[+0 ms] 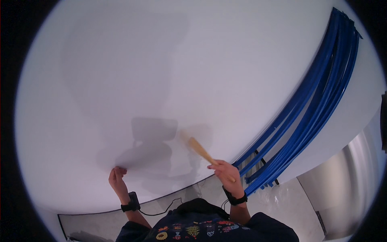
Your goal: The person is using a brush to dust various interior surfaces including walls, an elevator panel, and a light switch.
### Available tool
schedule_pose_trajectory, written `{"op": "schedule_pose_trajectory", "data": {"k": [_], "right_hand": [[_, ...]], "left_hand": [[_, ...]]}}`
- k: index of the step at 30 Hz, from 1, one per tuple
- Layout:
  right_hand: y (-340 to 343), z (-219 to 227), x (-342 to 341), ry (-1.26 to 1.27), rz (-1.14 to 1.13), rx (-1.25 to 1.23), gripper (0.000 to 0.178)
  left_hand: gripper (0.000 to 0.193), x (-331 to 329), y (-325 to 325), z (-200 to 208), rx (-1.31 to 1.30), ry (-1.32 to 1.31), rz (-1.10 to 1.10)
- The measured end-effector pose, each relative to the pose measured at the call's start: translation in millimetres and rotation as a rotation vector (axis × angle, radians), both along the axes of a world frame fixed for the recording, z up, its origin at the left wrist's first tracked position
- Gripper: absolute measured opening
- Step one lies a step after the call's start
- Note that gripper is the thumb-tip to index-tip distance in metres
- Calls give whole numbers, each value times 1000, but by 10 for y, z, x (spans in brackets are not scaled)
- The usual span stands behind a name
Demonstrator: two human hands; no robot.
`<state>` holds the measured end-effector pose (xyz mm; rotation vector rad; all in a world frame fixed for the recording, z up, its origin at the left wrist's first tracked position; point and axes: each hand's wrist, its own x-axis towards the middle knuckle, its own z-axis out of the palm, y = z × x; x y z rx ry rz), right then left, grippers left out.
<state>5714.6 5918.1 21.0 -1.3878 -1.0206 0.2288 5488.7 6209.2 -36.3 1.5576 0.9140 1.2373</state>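
Observation:
My right hand [229,177], right of centre, grips a wooden-handled brush [202,151] near the thin end of its handle. The brush slants up and left in front of a large white wall [242,72]. Its pale far end is smeared by motion, so whether it touches the wall cannot be told. To the lower left, my left hand [117,180] is raised close to the wall with its fingers curled together. Anything between those fingertips is too small to make out. Both wrists wear black bands.
Long blue strips [310,109] lean in a curved bundle along the right side, their lower ends close to my right hand. Grey floor [290,201] runs below the wall's dark bottom edge. A thin black cable [163,212] hangs from the left wristband. Shadows fall across the wall.

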Motion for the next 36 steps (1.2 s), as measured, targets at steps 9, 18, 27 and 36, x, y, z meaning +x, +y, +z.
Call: {"op": "schedule_pose_trajectory", "data": {"k": [9, 18, 27, 36], "right_hand": [[-190, -270, 424, 208, -672, 273, 16], [-27, -202, 31, -1, -163, -10, 15], [-18, -524, 169, 89, -229, 49, 12], [-247, -689, 395, 252, -554, 238, 15]], "left_hand": [[32, -59, 12, 53, -42, 7, 12], [34, -29, 7, 21, -62, 31, 35], [35, -44, 92, -5, -48, 9, -11], [37, -38, 49, 60, -26, 23, 24]]}}
